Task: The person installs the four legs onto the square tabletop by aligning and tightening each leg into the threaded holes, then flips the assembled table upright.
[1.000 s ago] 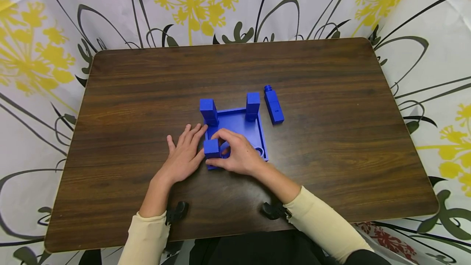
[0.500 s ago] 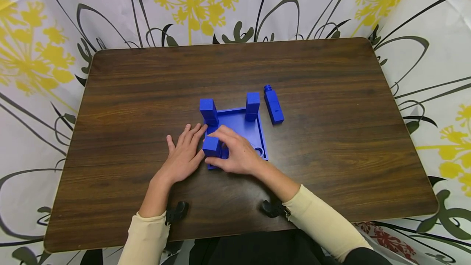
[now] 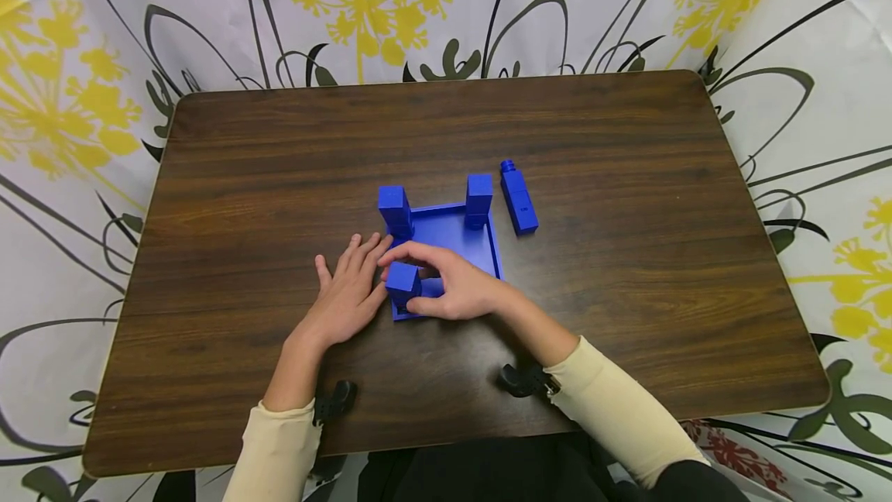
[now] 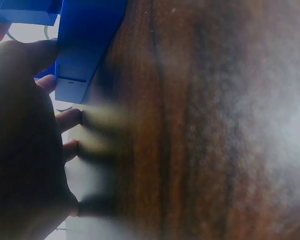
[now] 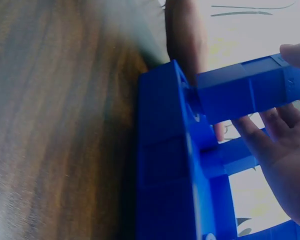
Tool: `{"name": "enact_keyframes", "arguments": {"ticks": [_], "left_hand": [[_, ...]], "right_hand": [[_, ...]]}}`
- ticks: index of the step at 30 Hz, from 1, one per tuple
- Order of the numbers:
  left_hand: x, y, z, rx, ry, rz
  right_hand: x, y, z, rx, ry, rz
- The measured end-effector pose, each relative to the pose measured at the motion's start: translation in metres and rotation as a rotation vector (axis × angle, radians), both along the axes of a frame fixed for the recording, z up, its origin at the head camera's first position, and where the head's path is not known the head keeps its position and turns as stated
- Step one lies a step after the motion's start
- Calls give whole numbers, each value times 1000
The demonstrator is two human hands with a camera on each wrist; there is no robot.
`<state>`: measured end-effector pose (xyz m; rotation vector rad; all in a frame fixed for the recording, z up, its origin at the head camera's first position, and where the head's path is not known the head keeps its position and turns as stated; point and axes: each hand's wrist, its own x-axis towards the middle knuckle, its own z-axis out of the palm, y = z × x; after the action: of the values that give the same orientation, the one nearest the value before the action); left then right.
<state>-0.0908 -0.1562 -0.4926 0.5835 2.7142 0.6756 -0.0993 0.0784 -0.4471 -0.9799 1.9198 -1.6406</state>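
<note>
A square blue tray-like base lies on the table with blue square legs standing at three of its corners. My right hand is around the near-left leg, thumb on its near side and index finger reaching behind it. That leg stands slightly turned against the base, with a small gap at its foot in the right wrist view. With fingers spread flat on the table, my left hand touches the left side of the base. The base's near-right corner is hidden under my right hand and wrist.
A loose blue leg with a threaded end lies on the table just right of the base. The brown wood-grain table has a patterned curtain behind it and at both sides.
The near-left leg has turned a little. My right hand has shifted its fingers around it, the index finger now reaching further left and the wrist slightly right. My left hand stays put.
</note>
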Motion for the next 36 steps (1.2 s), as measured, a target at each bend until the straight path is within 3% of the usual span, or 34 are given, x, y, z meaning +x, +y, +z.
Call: {"name": "enact_keyframes", "arguments": {"ticks": [7,28,36], "left_hand": [[0,0,0,14,2,-8],[0,0,0,7,6,6],[0,0,1,9,11,-12]], "right_hand": [[-3,0,3,22,44,58],[0,-1,-1,49,91,-93],[1,1,-2,87,152,-72]]}}
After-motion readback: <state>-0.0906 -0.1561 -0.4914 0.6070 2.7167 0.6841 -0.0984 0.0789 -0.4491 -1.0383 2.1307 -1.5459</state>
